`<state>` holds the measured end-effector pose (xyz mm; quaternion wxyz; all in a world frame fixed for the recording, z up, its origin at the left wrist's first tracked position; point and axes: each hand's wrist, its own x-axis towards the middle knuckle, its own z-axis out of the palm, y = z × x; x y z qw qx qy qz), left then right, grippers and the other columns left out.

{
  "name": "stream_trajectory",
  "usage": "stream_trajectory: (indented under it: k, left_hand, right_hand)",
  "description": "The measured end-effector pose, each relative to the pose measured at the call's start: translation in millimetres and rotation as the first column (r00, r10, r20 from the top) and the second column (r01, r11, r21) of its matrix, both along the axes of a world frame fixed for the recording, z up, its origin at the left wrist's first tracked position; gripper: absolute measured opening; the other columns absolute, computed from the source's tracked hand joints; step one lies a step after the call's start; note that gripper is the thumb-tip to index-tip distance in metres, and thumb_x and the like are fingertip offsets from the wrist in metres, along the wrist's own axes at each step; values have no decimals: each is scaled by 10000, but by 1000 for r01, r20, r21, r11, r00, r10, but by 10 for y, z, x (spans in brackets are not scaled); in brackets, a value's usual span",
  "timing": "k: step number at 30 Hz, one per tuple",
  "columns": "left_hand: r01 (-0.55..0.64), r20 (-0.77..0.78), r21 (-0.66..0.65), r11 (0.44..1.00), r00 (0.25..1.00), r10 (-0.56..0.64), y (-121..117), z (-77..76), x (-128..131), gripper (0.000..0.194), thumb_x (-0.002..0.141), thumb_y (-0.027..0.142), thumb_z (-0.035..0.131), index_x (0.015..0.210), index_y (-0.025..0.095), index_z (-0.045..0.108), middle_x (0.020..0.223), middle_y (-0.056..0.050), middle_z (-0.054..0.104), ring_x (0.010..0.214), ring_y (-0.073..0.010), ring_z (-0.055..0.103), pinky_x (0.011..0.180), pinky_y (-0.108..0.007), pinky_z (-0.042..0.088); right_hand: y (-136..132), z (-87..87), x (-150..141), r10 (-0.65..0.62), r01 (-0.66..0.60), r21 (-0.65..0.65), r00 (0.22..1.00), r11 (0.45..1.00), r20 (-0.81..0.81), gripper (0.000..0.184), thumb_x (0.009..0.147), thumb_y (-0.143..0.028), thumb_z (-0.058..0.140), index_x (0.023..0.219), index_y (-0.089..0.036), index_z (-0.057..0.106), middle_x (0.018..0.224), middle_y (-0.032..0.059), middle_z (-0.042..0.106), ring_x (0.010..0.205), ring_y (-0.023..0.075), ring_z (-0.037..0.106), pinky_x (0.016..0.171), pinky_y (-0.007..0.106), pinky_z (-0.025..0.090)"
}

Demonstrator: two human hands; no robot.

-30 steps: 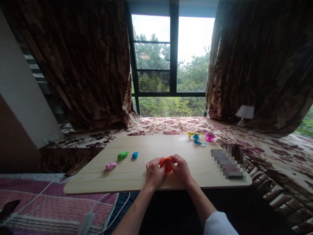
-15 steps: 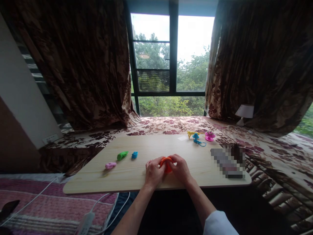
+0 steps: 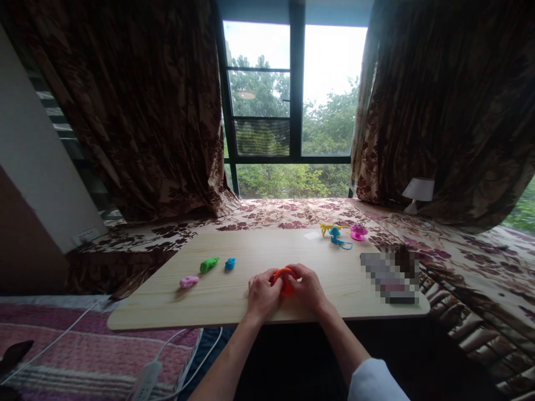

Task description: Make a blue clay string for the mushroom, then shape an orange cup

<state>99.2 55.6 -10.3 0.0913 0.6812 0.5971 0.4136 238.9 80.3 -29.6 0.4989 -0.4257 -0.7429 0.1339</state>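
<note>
Orange cup-like piece (image 3: 287,286), held between the half-closed left hand (image 3: 263,292) and right hand (image 3: 310,288), is partly hidden but probably light and soft, best pinched gently at its rim (image 3: 286,270).

"Was there any writing you could read on your feed?"
"None. I checked the counter (image 3: 259,248) from my end and made out neither letters nor numbers."
"What about the dark, pixelated object (image 3: 388,278) at its right side?"
"Coarse blocks hid most of it, so I read nothing there."
"And the power strip (image 3: 147,379)?"
"Any marks on it were too small and blurred for me."
</note>
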Motion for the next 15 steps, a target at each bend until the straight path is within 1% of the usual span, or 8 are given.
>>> stream_trajectory:
  k: [3, 5, 7, 9, 11, 13, 15]
  left_hand:
    - [3, 14, -15, 1000, 1000, -3, 2, 4, 0, 197, 719, 245, 528, 841, 251, 683, 771, -13, 702, 768, -176, 600, 785, -303, 395]
    - [9, 23, -25, 1000, 1000, -8, 14, -7, 1, 195, 709, 246, 536, 834, 241, 686, 741, -15, 696, 765, -179, 595, 796, -309, 389]
    - [24, 28, -34, 999, 999, -23, 29, -16, -1, 189, 717, 260, 527, 812, 230, 687, 719, -17, 688, 761, -180, 589, 809, -314, 378]
    - [48, 32, -41, 998, 998, -47, 38, -10, -14, 195, 740, 283, 501, 751, 220, 686, 704, -17, 681, 752, -177, 581, 809, -310, 371]
    - [77, 39, -49, 996, 996, -76, 40, 14, -40, 256, 771, 311, 460, 668, 216, 674, 664, -10, 671, 722, -169, 576, 786, -295, 374]
    - [101, 51, -63, 993, 994, -98, 37, 40, -72, 353, 805, 332, 405, 578, 211, 647, 582, 3, 646, 648, -152, 566, 736, -273, 383]
    - [89, 71, -74, 993, 994, -84, 38, 49, -96, 413, 819, 339, 373, 516, 205, 620, 512, 11, 617, 573, -138, 548, 673, -257, 386]
  right_hand:
    - [-124, 91, 125, 0, 0, 22, 1000, 1000, 10, 281, 831, -239, 498, 1100, -202, 573, 1027, 76, 607, 878, 189, 566, 782, 334, 457]
    - [-262, 167, 227, 27, -29, 44, 998, 999, 51, 274, 831, -231, 500, 1092, -226, 584, 1063, 76, 599, 968, 212, 532, 852, 371, 421]
    - [-402, 237, 304, 95, -108, 65, 981, 992, 171, 249, 820, -210, 515, 1043, -254, 615, 1047, 61, 617, 973, 222, 522, 863, 387, 404]
    - [-502, 296, 341, 137, -165, 71, 945, 984, 298, 237, 813, -189, 517, 1008, -264, 629, 1031, 51, 631, 973, 228, 517, 865, 395, 387]
    - [-539, 345, 339, 144, -183, 70, 915, 981, 376, 234, 800, -183, 531, 998, -258, 630, 1015, 48, 640, 987, 234, 507, 876, 397, 366]
    - [-520, 386, 312, 142, -189, 73, 896, 979, 422, 246, 779, -195, 559, 1011, -248, 623, 1002, 50, 646, 1002, 240, 496, 884, 393, 349]
    - [-472, 412, 264, 153, -211, 76, 874, 975, 462, 245, 767, -209, 577, 1005, -243, 622, 976, 50, 653, 1005, 243, 493, 887, 387, 339]
